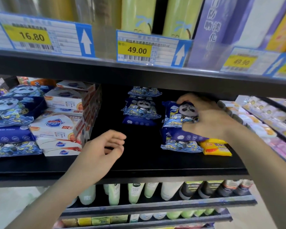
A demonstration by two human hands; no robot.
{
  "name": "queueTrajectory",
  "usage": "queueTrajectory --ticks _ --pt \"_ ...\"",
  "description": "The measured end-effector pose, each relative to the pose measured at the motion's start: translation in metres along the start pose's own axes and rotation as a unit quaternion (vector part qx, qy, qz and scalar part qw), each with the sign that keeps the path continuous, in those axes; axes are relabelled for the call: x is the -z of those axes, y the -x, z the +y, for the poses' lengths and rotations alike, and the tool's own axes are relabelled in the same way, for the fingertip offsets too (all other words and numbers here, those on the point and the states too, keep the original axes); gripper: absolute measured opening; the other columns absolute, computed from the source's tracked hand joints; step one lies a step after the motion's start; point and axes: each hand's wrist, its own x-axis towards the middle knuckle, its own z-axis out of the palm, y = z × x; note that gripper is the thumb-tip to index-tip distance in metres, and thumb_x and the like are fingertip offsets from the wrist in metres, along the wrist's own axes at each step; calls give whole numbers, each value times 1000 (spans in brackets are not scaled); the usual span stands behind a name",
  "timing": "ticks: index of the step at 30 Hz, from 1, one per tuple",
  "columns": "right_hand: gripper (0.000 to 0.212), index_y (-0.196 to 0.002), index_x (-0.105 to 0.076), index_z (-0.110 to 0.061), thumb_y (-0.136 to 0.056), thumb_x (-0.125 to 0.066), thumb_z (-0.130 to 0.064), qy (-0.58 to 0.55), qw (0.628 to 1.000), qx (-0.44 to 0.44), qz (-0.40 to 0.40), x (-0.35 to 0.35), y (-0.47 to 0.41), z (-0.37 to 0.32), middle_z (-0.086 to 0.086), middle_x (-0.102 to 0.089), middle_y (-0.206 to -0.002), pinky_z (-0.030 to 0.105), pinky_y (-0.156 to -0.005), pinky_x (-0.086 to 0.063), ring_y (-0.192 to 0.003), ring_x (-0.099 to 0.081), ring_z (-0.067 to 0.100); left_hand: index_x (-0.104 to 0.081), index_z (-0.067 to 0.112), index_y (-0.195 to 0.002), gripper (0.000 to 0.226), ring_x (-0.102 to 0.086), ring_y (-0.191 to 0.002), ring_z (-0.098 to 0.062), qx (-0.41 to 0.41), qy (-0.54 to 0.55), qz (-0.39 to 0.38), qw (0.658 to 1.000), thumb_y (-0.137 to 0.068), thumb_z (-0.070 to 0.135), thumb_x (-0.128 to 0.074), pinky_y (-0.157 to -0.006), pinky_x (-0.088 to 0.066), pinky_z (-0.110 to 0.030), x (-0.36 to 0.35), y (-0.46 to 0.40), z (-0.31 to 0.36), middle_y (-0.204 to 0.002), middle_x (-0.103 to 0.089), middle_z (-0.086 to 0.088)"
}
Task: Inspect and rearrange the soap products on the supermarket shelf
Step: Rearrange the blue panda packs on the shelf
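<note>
On the black shelf [139, 164] stand blue panda-print soap packs. My right hand [208, 119] grips the top pack [175, 113] of the right stack, thumb on its upper edge, fingers curled round its right side. Below it lie two more blue packs [180, 146] and a yellow soap pack [216, 148]. A second blue stack [141, 108] stands further back at the middle. My left hand [104, 151] hovers over the bare shelf front with loosely curled fingers, holding nothing. At the left are more blue packs [12, 113] beside stacked white soap boxes [61, 123].
The upper shelf edge carries price tags 16.80 [33, 36] and 49.00 [136, 50], with tall bottles and a purple box [210, 30] above. Tubes and bottles [139, 192] fill the shelves below. Pale packets [257, 123] line a neighbouring shelf on the right.
</note>
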Motion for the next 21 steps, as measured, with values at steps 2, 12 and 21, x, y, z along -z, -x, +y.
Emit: queueTrajectory --ticks 2,12,21 --pt "62 -132 -53 -34 -77 -81 -25 24 999 -20 7 4 -3 8 -16 -48 -117 13 -77 -26 -108 -47 8 -67 41 -111 28 -62 -107 8 -19 -47 4 999 -95 18 -67 -94 -46 -18 -4 1 -5 -106 -69 27" --pt "60 -142 -39 -45 -92 -66 -24 23 996 -59 -68 8 -2 20 -16 -42 -124 16 -68 -24 -101 -26 4 -61 48 -114 28 -54 -111 10 -29 -144 5 989 -95 29 -66 -94 -43 -22 -9 -2 -25 -112 -62 32" --pt "69 -148 -32 -50 -92 -71 -40 -22 992 -35 -122 6 -16 24 -28 -45 -136 -10 -79 -23 -112 -40 -17 -59 50 -115 28 -55 -80 8 -17 -157 0 987 -96 32 -65 -77 -42 -21 -10 -4 -33 -114 -58 32"
